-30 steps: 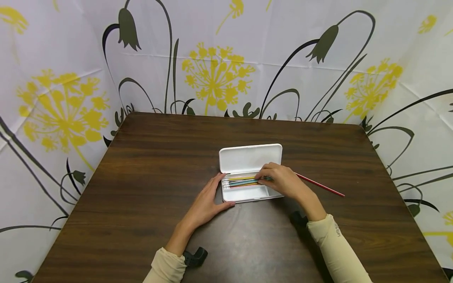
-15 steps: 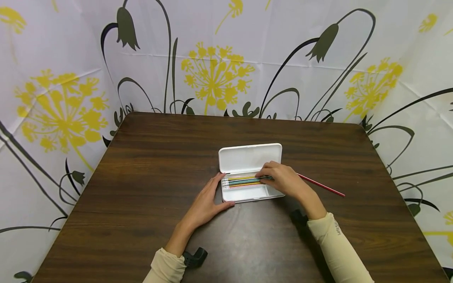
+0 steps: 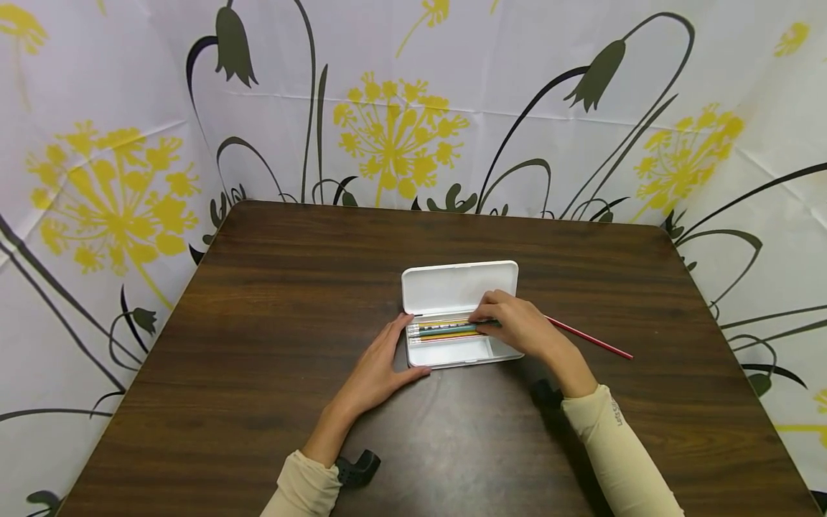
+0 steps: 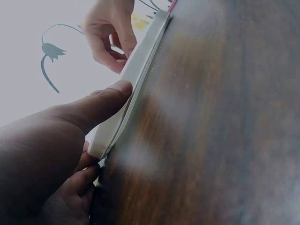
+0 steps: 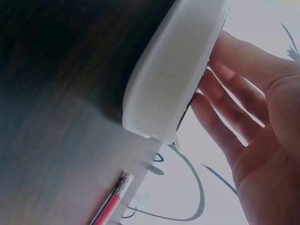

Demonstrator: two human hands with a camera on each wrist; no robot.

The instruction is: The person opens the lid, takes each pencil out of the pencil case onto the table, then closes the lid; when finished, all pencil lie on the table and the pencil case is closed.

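Note:
An open white pencil case (image 3: 452, 351) lies on the table in the head view, its lid (image 3: 459, 287) tipped back. Several coloured pencils (image 3: 446, 332) lie side by side in it, white erasers to the left. My left hand (image 3: 371, 373) holds the case's left end, thumb at the front corner and fingers round the side. Over the pencils' right part, my right hand (image 3: 517, 327) reaches in with thumb and fingers curled onto them. The case wall (image 5: 173, 70) hides those fingertips in the right wrist view.
A red pencil (image 3: 591, 338) lies on the dark wooden table (image 3: 310, 287), right of the case and partly behind my right hand. A white floral cloth (image 3: 284, 100) hangs behind and beside the table.
The pencils have shifted slightly under my right fingers: less of the yellow one at the back shows, and a black-and-white patterned one is visible. My left hand keeps its place on the case.

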